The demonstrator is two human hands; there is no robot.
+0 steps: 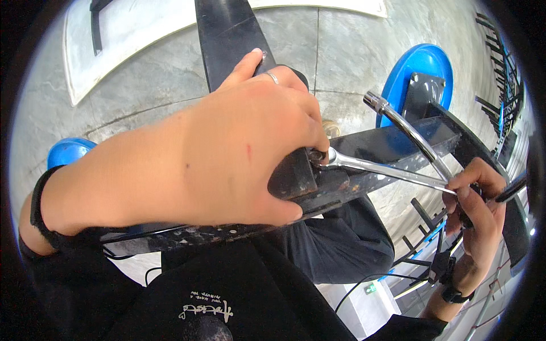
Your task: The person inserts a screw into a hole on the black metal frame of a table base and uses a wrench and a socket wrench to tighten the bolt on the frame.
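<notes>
My left hand is closed over the end of a black metal beam, thumb on the near side and fingers curled over the far side. Beside its fingertips, the ring end of a chrome spanner sits at a dark bolt where the beam meets a black crossbar. My right hand grips the spanner's other end. That same hand also holds a chrome bar with a knurled section and a socket-like tip, pointing up and left. Parts of both tools are hidden in my fingers.
A blue round pad with a black plate stands past the crossbar's right end. Another blue pad shows behind my left forearm. A white panel lies on the grey tiled floor. Black cables run near my trousers.
</notes>
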